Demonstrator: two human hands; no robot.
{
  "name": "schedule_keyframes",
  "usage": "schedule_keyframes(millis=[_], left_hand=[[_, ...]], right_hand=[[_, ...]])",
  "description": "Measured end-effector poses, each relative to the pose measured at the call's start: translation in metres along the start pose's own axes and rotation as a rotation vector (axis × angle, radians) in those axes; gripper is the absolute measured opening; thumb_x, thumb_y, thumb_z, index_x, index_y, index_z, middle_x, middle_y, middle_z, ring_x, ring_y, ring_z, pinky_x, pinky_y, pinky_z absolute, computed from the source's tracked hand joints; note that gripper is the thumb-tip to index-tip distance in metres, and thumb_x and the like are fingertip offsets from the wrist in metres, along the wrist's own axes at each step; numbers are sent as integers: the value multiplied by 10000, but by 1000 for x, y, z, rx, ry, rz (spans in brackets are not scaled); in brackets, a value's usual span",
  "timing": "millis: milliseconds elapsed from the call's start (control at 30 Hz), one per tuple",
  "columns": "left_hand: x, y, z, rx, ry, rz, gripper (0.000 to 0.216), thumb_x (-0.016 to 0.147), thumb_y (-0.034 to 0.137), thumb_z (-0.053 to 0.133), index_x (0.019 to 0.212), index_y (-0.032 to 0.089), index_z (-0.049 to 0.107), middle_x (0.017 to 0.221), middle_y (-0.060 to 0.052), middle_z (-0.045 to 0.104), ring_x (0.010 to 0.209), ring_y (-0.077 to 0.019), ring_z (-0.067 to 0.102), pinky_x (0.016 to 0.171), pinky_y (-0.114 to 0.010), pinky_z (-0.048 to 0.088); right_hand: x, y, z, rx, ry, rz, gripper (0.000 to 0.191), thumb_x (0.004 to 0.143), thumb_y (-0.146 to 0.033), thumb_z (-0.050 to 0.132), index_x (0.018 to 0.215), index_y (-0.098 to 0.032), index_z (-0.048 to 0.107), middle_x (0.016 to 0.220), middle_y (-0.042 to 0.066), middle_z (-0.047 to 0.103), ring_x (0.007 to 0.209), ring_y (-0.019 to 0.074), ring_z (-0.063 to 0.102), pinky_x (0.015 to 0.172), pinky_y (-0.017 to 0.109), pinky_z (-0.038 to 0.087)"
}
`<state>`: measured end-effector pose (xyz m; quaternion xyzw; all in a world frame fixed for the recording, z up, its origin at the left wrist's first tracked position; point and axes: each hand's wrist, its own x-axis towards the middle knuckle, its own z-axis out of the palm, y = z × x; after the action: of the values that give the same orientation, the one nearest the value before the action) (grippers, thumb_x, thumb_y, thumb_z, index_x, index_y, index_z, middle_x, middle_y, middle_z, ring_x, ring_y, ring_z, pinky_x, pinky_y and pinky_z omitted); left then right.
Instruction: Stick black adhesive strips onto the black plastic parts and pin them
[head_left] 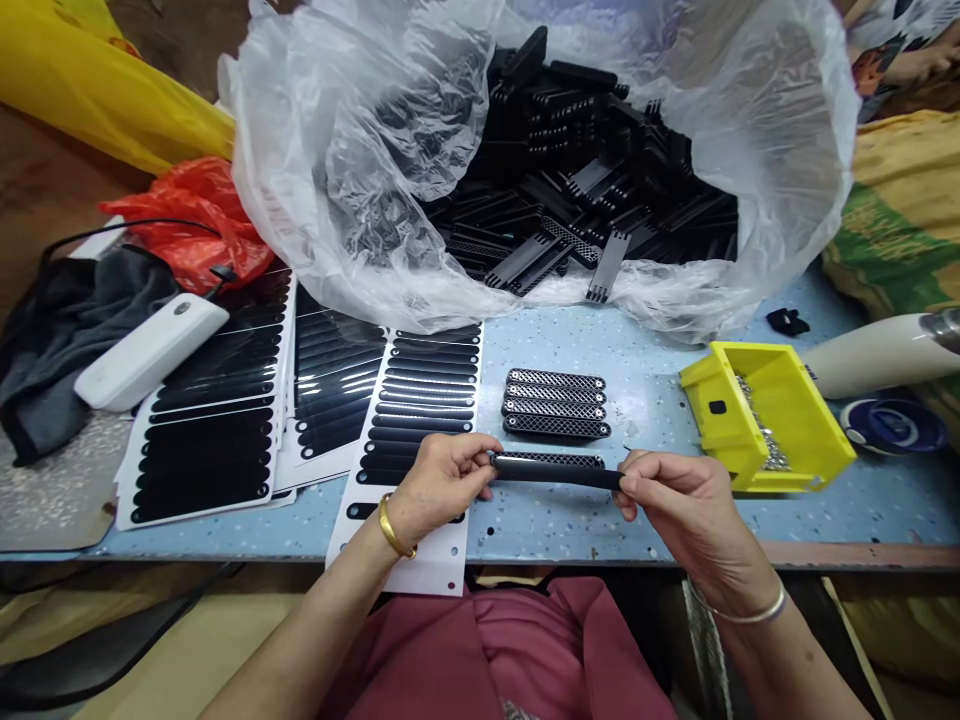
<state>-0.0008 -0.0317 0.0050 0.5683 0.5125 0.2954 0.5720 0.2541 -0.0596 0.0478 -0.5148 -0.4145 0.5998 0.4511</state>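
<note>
A narrow black strip (559, 472) with rounded ends is stretched between my two hands, just above the table's front part. My left hand (444, 482) pinches its left end, and my right hand (671, 495) pinches the right end. Right behind the strip lies a black lattice-patterned bar (570, 460), partly hidden by it; whether they touch, I cannot tell. Several similar bars (555, 403) with small screws at their ends sit in a neat row farther back. Partly under my left hand is a white sheet (401, 570) bearing black strips.
A large clear plastic bag (360, 190) full of black parts (600, 190) fills the back. At right stand a yellow bin (810, 440) with small metal pieces and a roll of blue tape (892, 425). More strip sheets (202, 460) and a white device (150, 350) lie left.
</note>
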Motion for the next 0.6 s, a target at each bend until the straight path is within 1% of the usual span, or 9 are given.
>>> schedule_keyframes(millis=[200, 400, 500, 600], left_hand=[[0, -2, 0, -23, 7, -16, 242, 704, 127, 604, 929, 95, 688, 640, 5, 616, 499, -126, 674, 435, -146, 456], [0, -2, 0, -26, -9, -10, 230, 709, 99, 585, 911, 111, 694, 625, 17, 602, 506, -122, 677, 427, -133, 448], [-1, -1, -1, -17, -12, -4, 208, 716, 106, 595, 899, 112, 695, 625, 17, 594, 510, -122, 678, 417, -126, 434], [-1, -2, -1, -27, 4, -14, 216, 714, 121, 613, 915, 105, 689, 639, 12, 599, 508, -128, 678, 429, -141, 454]], right_hand=[[4, 0, 1, -12, -5, 6, 172, 739, -172, 721, 576, -166, 665, 544, 14, 561, 533, 125, 513, 508, 255, 382], [5, -1, 1, 3, -14, 26, 168, 736, -173, 720, 577, -166, 663, 553, 14, 565, 534, 127, 517, 506, 258, 386], [6, 0, 2, -7, -7, 34, 168, 729, -177, 724, 573, -166, 662, 549, 13, 565, 528, 124, 516, 501, 256, 389], [7, 2, 1, -33, 13, 34, 179, 721, -185, 730, 560, -166, 655, 543, 13, 565, 525, 122, 514, 496, 252, 391]])
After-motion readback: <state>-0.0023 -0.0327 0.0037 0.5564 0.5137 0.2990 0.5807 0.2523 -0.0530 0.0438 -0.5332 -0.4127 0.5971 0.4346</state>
